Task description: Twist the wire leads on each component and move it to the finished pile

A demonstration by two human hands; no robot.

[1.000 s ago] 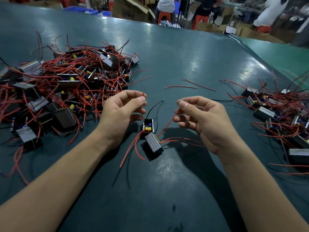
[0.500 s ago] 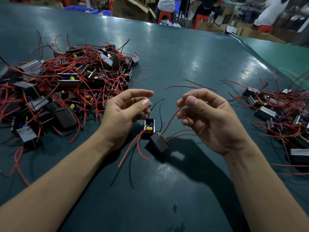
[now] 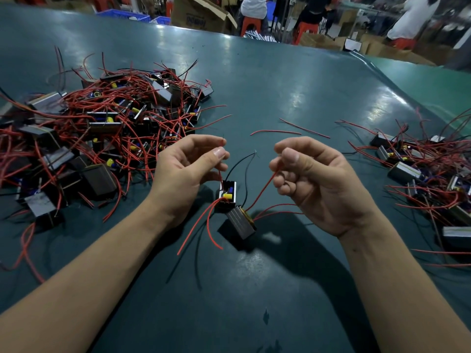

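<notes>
The left hand (image 3: 188, 174) pinches one red lead (image 3: 220, 174) between thumb and forefinger; the right hand (image 3: 318, 184) pinches another red lead (image 3: 262, 191). Both hands sit higher than a second ago, and the component (image 3: 235, 212) now hangs lifted off the green table (image 3: 254, 289), between the large pile (image 3: 102, 138) and the right pile (image 3: 420, 174).

A glossy dark teal table top (image 3: 254, 80) fills most of the view and serves as the landmark. Beyond its far edge stands a brown cardboard box with an open flap (image 3: 201, 15). To the left of that box, also behind the far edge, sit blue plastic crates (image 3: 125, 16). Past the far edge toward the right are red plastic stools (image 3: 304, 30), and people sit on some of them. At the far right corner lie flat brown cardboard cartons (image 3: 377, 48).
</notes>
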